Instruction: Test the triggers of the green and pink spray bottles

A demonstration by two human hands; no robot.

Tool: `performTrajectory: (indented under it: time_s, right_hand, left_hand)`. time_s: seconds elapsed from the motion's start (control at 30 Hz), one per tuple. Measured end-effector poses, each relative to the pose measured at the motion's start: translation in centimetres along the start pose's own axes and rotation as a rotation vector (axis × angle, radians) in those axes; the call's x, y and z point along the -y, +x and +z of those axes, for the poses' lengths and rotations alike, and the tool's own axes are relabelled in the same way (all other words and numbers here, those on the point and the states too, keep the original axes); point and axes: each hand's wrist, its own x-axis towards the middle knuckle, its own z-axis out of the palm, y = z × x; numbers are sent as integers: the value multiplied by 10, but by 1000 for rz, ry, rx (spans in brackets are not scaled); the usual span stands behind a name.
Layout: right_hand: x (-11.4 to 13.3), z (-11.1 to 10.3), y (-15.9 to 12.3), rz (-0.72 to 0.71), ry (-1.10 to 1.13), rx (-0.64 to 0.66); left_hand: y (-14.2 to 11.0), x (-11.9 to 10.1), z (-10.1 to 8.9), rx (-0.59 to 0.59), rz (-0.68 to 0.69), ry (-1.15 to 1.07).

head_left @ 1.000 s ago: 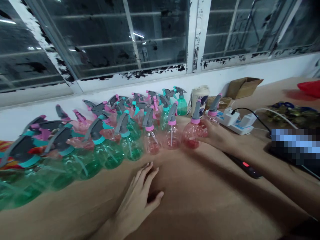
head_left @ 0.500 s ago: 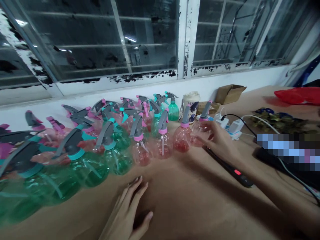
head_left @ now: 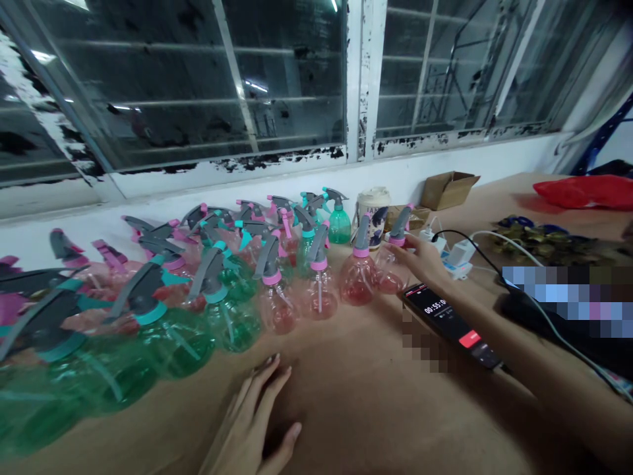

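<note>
My right hand (head_left: 426, 257) grips a pink-tinted spray bottle (head_left: 394, 274) near its pink collar, at the right end of the front row. Its fingertips are partly hidden. Directly left stands another pink spray bottle (head_left: 359, 280), close beside it. My left hand (head_left: 262, 412) is open over the brown table (head_left: 356, 396), fingers spread and holding nothing. Nearest to it are a green spray bottle (head_left: 232, 326) and a pink one (head_left: 279, 307), both upright with grey trigger heads. Under my right forearm, a phone (head_left: 445, 320) shows a lit timer screen.
Several more green and pink spray bottles crowd the left side below the window (head_left: 291, 86). Behind my right hand are a lidded cup (head_left: 370, 204), an open cardboard box (head_left: 449, 190) and plugged-in chargers (head_left: 457, 257) with cables. A red bag (head_left: 588, 191) lies at far right.
My right hand has shifted from the bottle's body up towards its collar. The phone, earlier seen almost edge-on, now shows its screen. My left hand has barely moved.
</note>
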Motion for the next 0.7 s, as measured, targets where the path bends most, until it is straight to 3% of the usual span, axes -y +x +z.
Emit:
performTrajectory:
  time_s: [0.1,0.23,0.3,0.37,0.53,0.7]
  right_hand:
    - [11,-14,-4,41,6,-50]
    - [44,-49,-26,39,-22,-118]
    - [68,-61,-47,-10,-22,-96]
    - [95,-62,-71,-75,37,9]
    - [157,-24,-124,-169,220,217]
    - [202,22,-153,-321,393,294]
  left_hand:
    - [1,-2,-3,-7,-2,-24]
    - [3,-7,-10,-9,-40,-174]
    - [5,-11,-17,-7,-70,-303]
    - [7,-15,-29,7,-111,-424]
    - [5,-21,-67,6,-160,-638]
    - [-3,-16,-99,-67,-185,-734]
